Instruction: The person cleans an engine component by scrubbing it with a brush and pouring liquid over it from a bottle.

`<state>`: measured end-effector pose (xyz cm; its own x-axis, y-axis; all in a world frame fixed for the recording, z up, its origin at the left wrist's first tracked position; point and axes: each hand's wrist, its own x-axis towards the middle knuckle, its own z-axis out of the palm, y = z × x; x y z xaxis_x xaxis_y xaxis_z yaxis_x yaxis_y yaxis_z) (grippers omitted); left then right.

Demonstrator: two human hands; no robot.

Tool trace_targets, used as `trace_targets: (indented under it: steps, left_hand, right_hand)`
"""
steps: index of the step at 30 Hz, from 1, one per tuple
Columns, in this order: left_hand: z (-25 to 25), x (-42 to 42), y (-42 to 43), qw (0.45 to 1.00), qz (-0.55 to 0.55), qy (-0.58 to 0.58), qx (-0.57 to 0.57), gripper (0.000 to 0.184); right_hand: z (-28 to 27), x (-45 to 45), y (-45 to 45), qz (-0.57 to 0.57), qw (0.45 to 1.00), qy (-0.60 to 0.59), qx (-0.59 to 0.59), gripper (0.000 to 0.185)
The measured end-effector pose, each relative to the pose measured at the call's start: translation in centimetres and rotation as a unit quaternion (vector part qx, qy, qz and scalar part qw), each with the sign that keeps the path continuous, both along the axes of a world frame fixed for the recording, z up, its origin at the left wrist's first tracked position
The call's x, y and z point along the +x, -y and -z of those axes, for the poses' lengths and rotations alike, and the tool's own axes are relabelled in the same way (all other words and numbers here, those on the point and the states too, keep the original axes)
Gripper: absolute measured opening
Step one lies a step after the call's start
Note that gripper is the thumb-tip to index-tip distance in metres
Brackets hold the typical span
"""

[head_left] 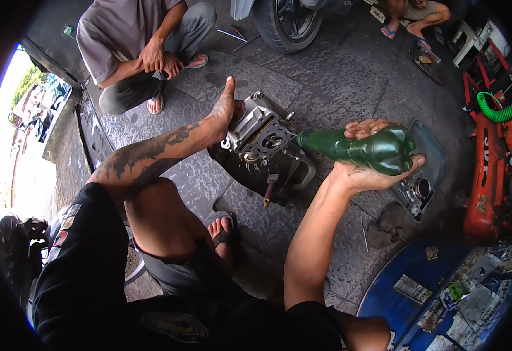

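Note:
My right hand (373,167) is wrapped round a green plastic bottle (341,146). The bottle lies nearly level, its neck pointing left at a metal engine block (267,137) on the floor. A small gap shows between the bottle's mouth and the engine. At the engine's upper left edge, my left hand (224,114) grips it with the thumb sticking up; most of its fingers are hidden. The engine's upper face shows round openings and bolt holes. Against its lower side rests a small tool with a purplish handle (268,192).
A clear tray (434,149) holding a metal part (417,190) sits right of the bottle. Farther right stands a red machine (484,175) with a green coiled hose (502,108). A sticker-covered blue surface (385,292) is at lower right. Another person (145,52) squats opposite, near a motorcycle wheel (288,26).

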<state>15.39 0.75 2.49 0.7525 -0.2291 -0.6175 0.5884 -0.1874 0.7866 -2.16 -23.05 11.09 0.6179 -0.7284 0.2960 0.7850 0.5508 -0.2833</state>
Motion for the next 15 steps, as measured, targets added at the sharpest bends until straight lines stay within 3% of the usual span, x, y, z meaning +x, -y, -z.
trace_targets:
  steps: [2, 6, 8, 15]
  left_hand:
    - [-0.2, -0.3, 0.2, 0.999, -0.027, 0.015, 0.009, 0.09]
    - [-1.0, -0.7, 0.2, 0.999, -0.023, 0.021, 0.02, 0.086]
    - [-1.6, -1.1, 0.2, 1.0, 0.005, 0.001, 0.0, 0.111]
    - [-0.9, -0.7, 0.1, 0.999, 0.007, 0.01, 0.039, 0.111]
  right_hand:
    - [0.1, 0.2, -0.2, 0.0, 1.0, 0.005, 0.015, 0.079]
    - [0.5, 0.5, -0.3, 0.016, 1.0, -0.016, -0.002, 0.078]
    - [0.7, 0.6, -0.4, 0.017, 1.0, -0.024, -0.003, 0.078]
    - [-0.3, 0.5, -0.8, 0.0, 1.0, 0.002, 0.024, 0.078]
